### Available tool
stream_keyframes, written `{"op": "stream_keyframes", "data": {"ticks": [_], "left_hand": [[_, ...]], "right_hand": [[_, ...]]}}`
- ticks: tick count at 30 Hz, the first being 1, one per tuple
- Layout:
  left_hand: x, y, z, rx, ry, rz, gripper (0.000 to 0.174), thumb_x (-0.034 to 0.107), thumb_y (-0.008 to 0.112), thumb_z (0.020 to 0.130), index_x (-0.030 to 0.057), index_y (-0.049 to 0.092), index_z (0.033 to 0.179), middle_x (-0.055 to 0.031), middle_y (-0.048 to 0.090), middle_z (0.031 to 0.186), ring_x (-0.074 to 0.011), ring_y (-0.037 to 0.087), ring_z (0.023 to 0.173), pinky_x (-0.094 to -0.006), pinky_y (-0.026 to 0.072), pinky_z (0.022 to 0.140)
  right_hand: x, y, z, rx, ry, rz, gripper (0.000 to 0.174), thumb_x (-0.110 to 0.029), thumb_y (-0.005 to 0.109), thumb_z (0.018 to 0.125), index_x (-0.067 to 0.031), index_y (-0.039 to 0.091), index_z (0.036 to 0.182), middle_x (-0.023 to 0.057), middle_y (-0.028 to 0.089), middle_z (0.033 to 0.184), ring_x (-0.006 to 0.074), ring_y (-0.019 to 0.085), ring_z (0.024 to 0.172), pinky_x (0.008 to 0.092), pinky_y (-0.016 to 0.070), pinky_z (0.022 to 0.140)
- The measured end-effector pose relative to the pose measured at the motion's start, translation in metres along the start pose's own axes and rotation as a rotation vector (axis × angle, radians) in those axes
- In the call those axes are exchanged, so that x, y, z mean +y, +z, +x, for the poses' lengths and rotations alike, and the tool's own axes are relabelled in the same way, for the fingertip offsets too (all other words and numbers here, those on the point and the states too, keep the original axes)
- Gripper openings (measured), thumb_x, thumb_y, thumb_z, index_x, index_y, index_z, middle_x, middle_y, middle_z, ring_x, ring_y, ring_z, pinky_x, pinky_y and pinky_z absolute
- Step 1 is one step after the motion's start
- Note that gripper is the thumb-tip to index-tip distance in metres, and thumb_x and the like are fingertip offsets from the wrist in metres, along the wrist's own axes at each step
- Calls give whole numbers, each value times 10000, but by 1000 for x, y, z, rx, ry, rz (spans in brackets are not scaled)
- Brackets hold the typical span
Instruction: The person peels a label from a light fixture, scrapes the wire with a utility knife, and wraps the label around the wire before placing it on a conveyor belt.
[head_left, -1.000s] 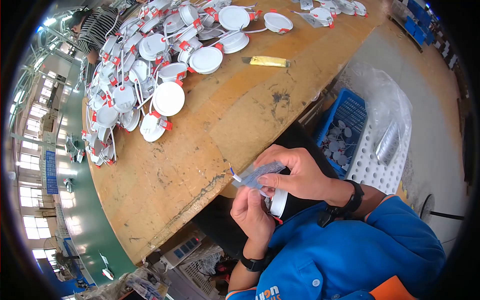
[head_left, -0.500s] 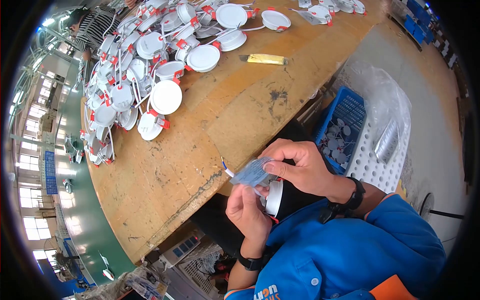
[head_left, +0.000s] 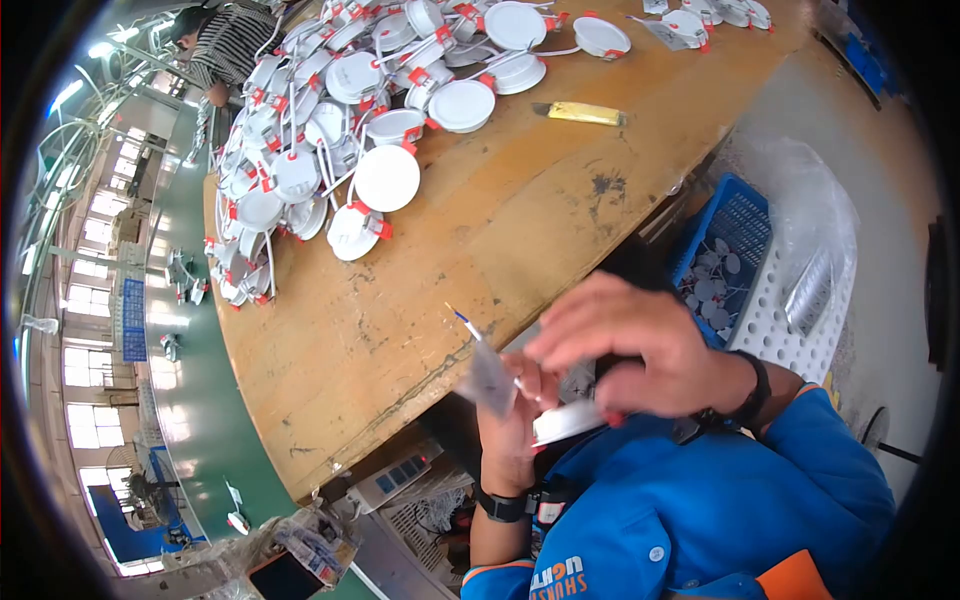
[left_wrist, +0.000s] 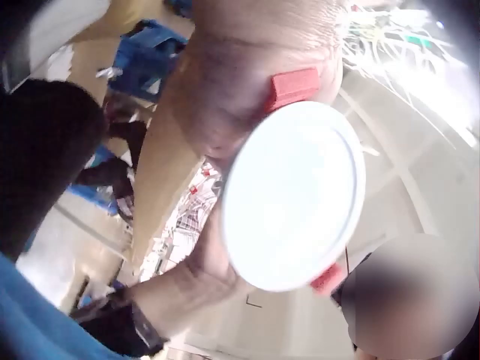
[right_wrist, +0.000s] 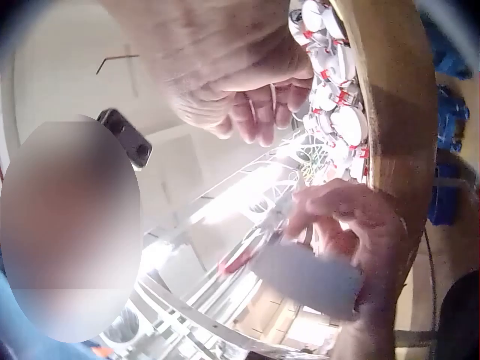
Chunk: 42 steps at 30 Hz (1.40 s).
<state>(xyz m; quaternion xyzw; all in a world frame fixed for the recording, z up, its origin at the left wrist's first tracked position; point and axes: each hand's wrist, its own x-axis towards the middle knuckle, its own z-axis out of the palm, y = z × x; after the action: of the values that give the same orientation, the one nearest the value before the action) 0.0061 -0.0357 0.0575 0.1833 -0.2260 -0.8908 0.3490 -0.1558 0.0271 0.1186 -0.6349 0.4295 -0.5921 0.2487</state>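
My left hand holds a white round downlight by its cable, fingers curled. A stripped wire end pokes up beyond those fingers. At the cable hangs a small translucent grey plastic packet, blurred by motion. The left wrist view shows the downlight's flat white face close by the palm, with a red clip at its rim. My right hand is just above and to the right of the downlight. Its fingers are loosely extended and nothing shows in them.
A big pile of white downlights with red clips covers the table's far left. A yellow-handled cutter lies on the wooden table. Right of the table stands a blue basket of small white parts. Another person is at the far left.
My right hand has let go of the grey packet and moved away from it, fingers spread. The packet now hangs at the left hand with the cable. The head view has shifted slightly.
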Motion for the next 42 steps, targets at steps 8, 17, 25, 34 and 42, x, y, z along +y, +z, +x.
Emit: {"op": "stream_keyframes", "data": {"ticks": [8,17,25,34,42], "left_hand": [[-25,-11,-4,-472,-314,-527,120,114,460,908,138,462,790,66,422,554,-50,390,339,-227,346,461],[-5,-10,-12,-141,-185,382,298,176,521,874,3,503,1116,-180,610,863,-307,607,860,-382,487,776],[-3,-4,-16,-106,125,472,319,56,573,815,-80,527,1101,-220,616,1000,-278,602,954,-370,467,850],[-10,10,-9,127,132,450,232,116,600,847,-44,583,1014,-170,642,884,-253,649,763,-334,535,692],[-15,13,-6,139,141,397,243,151,584,862,-51,576,998,-170,637,852,-238,647,713,-324,538,632]], "right_hand": [[30,17,20,-78,610,567,188,-146,577,876,7,626,973,52,632,949,78,550,865,218,432,764],[21,0,16,-32,760,861,222,-164,619,851,34,609,751,76,602,694,95,534,512,220,417,457],[26,11,11,122,604,676,224,-155,616,852,42,589,748,82,612,701,96,558,510,214,444,446],[25,12,9,139,607,561,173,-133,609,855,34,615,810,58,607,703,70,542,549,201,443,486],[26,10,6,150,605,579,162,-123,604,858,27,613,799,48,606,726,65,541,595,199,442,542]]}}
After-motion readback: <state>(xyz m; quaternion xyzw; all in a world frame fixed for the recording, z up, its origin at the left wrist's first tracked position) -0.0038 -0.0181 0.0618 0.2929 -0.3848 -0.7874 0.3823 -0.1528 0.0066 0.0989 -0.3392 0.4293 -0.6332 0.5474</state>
